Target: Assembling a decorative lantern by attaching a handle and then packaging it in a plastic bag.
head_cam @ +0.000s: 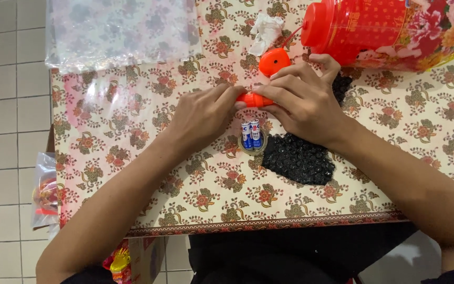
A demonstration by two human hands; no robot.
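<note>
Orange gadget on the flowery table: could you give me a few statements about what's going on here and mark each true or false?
1. Both hands, left hand and right hand, grip the small orange piece. True.
2. Two batteries lie on the tablecloth just below the hands. True.
3. The big red jar stands upright. False: it lies on its side.
4. The black beaded cloth covers the batteries. False: it lies beside them, under the right wrist.
</note>
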